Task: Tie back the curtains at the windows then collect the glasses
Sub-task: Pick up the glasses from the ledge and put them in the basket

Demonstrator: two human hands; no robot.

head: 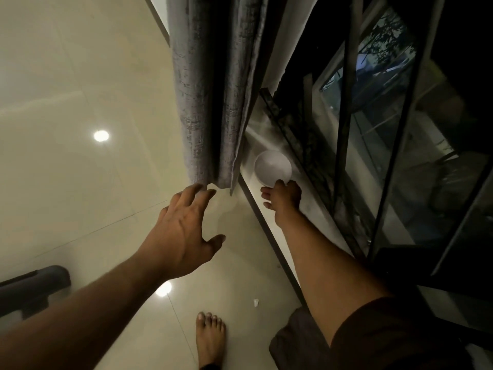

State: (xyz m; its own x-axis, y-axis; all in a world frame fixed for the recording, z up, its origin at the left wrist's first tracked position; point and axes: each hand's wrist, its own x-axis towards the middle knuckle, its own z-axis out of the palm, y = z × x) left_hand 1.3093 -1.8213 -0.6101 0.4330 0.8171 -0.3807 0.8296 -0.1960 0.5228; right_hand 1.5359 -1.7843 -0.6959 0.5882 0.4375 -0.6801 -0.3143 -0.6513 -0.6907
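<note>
Head view showed the curtain untied, spread left hand reaching its hem, right hand gripping a white cup on the sill.

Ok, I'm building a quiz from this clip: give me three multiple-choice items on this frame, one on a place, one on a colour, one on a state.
1. Where is the cup?
A on the sill
B on the floor
C on a chair

2. What colour is the curtain?
A red
B grey
C green

3. How is the left hand?
A a fist
B gripping the cup
C open, fingers spread

Key:
1 A, it stands on the sill by the right hand.
2 B, the folds look grey.
3 C, its fingers reach toward the curtain hem.
</note>
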